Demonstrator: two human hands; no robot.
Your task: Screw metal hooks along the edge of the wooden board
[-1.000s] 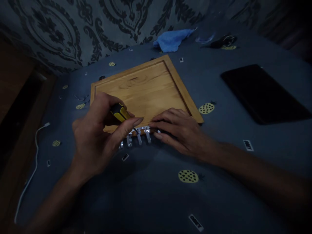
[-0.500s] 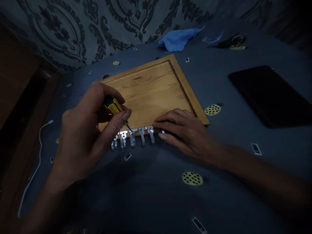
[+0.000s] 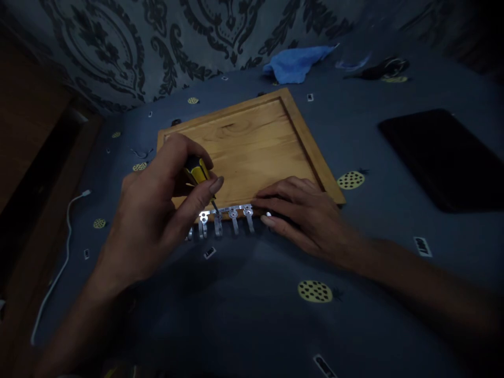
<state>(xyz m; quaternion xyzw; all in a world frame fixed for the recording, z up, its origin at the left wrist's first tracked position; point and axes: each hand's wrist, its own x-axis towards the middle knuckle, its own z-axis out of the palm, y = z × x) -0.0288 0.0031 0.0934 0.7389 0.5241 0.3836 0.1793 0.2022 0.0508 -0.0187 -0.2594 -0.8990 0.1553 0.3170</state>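
Note:
My left hand [image 3: 157, 210] is closed around the yellow-and-black handle of a screwdriver [image 3: 198, 169]. The screwdriver's tip meets a screw spot on a shiny metal hook rail [image 3: 233, 214], near its middle hook. Several hooks hang from this rail along the near edge of a wooden frame-like board [image 3: 244, 157]; my left hand covers the rail's left end. My right hand [image 3: 305, 215] lies with fingers stretched over the board's near right edge, beside the rail's right end. Between its fingers a small white thing shows, too little to name.
A dark tablet-like slab [image 3: 444, 157] lies at the right. Farther back are a blue cloth [image 3: 299, 64] and a dark object [image 3: 388, 68] I cannot make out. A white cable [image 3: 67, 252] runs along the left, near a wooden edge. Patterned wallpaper rises behind.
The whole view has shifted slightly, so things appear a little farther right. My left hand's grip and the screwdriver tip's place on the rail look the same; my right hand stays on the board.

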